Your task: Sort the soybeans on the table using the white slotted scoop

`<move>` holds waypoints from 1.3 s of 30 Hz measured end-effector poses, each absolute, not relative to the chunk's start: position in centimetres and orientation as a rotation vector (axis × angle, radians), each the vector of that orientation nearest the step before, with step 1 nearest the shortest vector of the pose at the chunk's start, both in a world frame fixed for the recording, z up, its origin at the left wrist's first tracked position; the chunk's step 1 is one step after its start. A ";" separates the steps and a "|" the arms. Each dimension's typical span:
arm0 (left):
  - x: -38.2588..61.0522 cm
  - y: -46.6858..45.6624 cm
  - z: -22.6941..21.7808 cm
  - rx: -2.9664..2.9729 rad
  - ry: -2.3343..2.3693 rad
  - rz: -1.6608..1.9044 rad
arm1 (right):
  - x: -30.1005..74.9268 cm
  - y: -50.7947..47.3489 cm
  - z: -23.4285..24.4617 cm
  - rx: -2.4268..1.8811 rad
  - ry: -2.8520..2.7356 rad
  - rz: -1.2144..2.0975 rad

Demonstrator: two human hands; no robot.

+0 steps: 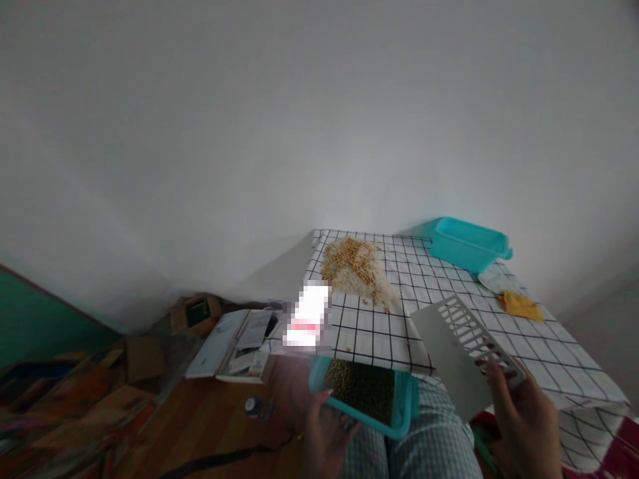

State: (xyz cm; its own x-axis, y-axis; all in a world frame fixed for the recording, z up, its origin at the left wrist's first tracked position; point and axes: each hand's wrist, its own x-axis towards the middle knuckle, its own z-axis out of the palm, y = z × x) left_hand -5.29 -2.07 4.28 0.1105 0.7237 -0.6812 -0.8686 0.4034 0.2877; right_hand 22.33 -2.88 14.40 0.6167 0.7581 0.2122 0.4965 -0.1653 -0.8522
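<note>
My left hand (327,429) grips the near left side of a teal plastic basin (399,406), fingers closed on its wall. Small dark green beans (362,389) lie inside it, below the table's front edge and over my lap. In my right hand (524,419) is a flat light-grey plate with a row of slots (434,336), pinched at its slotted side and tilted above the table's front edge. On the checked tablecloth (414,283) rests a loose heap of yellow kernels or beans mixed with pale grains (352,266).
A second teal basin (466,243) stands at the back right, near a yellow cloth (522,306). At the table's front left is a bright, pixelated rectangle (307,313). An opened white box (244,346), cardboard boxes (142,359) and a small bottle (257,407) are lower left.
</note>
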 end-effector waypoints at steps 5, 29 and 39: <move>-5.4 -2.2 4.4 -0.191 0.915 1.192 | 21.7 -4.2 11.7 -1.714 -0.981 0.525; -6.1 -2.1 4.4 -0.214 0.878 1.213 | 22.1 0.5 10.1 -1.503 -0.858 0.563; -5.8 -2.1 4.6 -0.214 0.875 1.216 | 21.2 0.8 9.9 -1.493 -0.909 0.677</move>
State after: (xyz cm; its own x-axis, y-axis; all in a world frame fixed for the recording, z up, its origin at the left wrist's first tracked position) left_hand -5.84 -2.15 4.59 0.0768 0.7251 -0.6844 -0.8793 0.3728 0.2964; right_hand 21.22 0.83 9.91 0.5249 0.8465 0.0892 0.1570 0.0067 -0.9876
